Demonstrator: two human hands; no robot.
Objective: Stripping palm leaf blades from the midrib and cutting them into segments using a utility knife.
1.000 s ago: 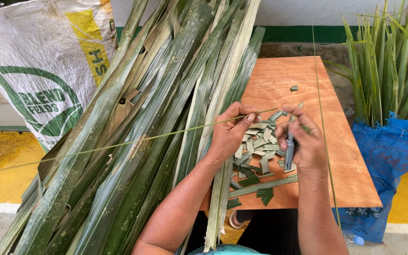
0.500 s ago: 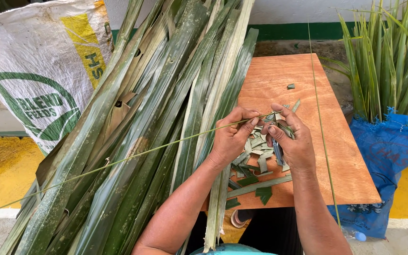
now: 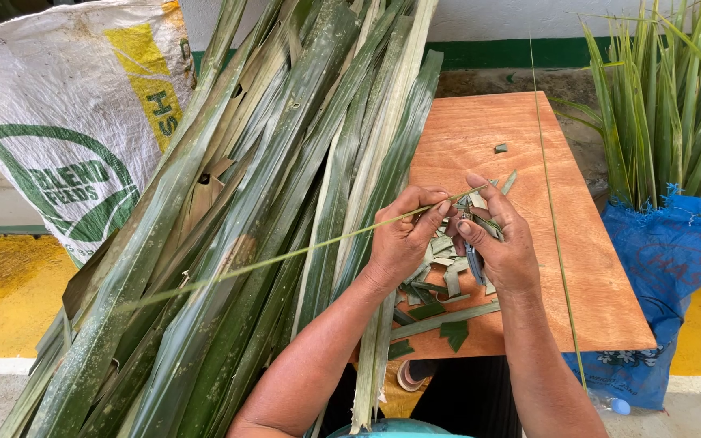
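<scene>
Yellow floor shows on both sides, with a green stripe low on the wall at the back. A brown wooden board (image 3: 496,162) lies in the middle. A big heap of long green leaves (image 3: 229,235) leans across its left side and hides that edge. Behind the leaves stands a white sack (image 3: 66,113) with green and yellow print. On the right, a blue bag (image 3: 675,276) holds a bunch of upright leaves (image 3: 675,97). One thin strand (image 3: 553,211) runs down the right part of the board, well apart from the hands. A tiny green bit (image 3: 501,148) lies alone farther up the board.

Small cut leaf pieces (image 3: 440,247) sit in a pile on the board, right under the hands. The left hand (image 3: 403,243) pinches a thin strip (image 3: 285,255) between thumb and fingers; the strip runs far out to the left, over the heap. The right hand (image 3: 501,243) is curled shut, touching the strip's end, and it grips a small dark tool (image 3: 474,261) that I cannot make out well. Both hands almost touch.
</scene>
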